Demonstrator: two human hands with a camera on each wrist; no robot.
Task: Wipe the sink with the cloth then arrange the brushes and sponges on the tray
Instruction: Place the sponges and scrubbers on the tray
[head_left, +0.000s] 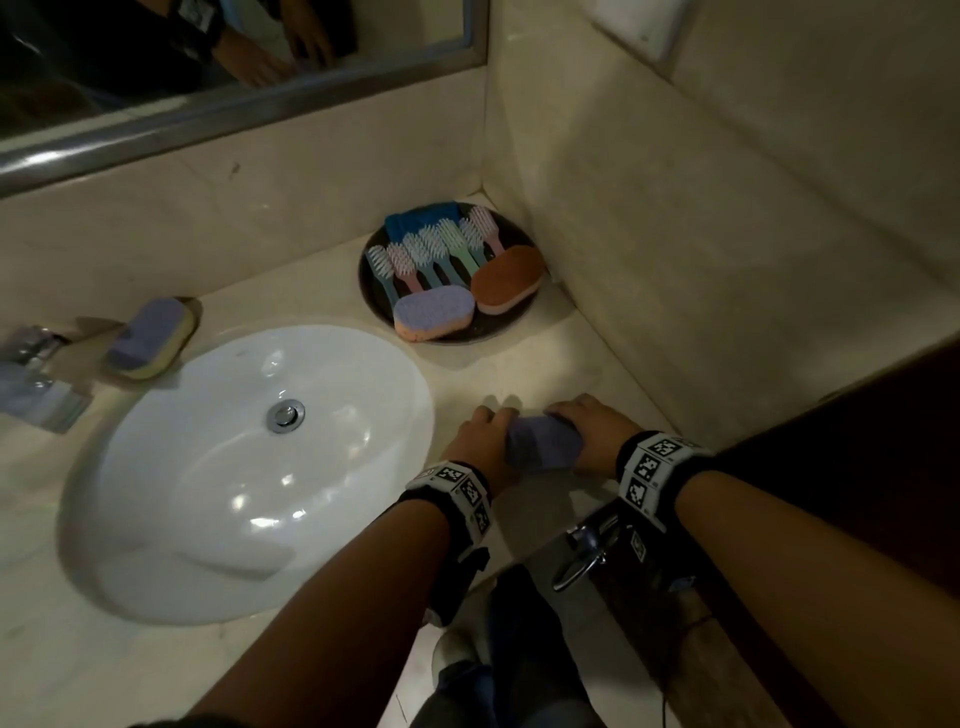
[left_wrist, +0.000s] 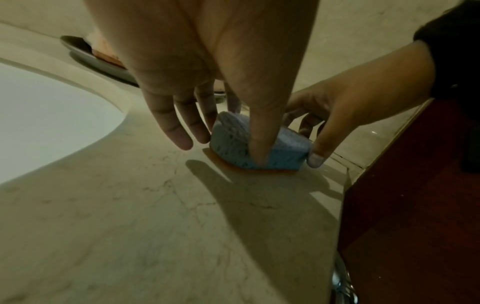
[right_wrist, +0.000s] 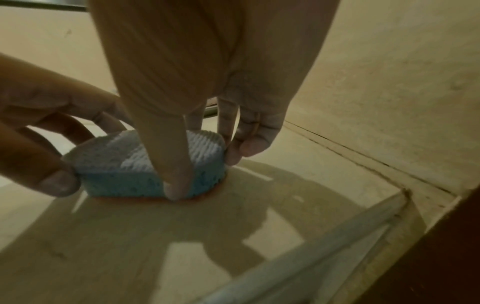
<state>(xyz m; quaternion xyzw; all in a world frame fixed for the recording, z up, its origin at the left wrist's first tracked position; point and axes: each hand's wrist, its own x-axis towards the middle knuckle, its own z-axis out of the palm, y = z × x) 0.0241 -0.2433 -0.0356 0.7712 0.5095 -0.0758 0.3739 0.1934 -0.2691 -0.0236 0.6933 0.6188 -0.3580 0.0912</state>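
Note:
A purple sponge (head_left: 543, 441) with an orange underside lies flat on the stone counter, right of the white sink (head_left: 249, 467). My left hand (head_left: 485, 434) grips its left end and my right hand (head_left: 582, 421) its right end. In the left wrist view my thumb presses the sponge's (left_wrist: 231, 139) near side. The right wrist view shows thumb in front of the sponge (right_wrist: 116, 164) and fingers behind. The dark round tray (head_left: 366, 280) in the corner holds several brushes (head_left: 431, 254), a blue cloth (head_left: 421, 215), an orange sponge (head_left: 506, 278) and a purple sponge (head_left: 434, 312).
Another purple sponge (head_left: 150, 338) with a yellow base sits by the faucet (head_left: 31, 374), left of the sink. Tiled walls close the corner behind and right of the tray. A dark wooden panel (head_left: 831, 467) with a metal handle (head_left: 587, 551) borders the counter on the right.

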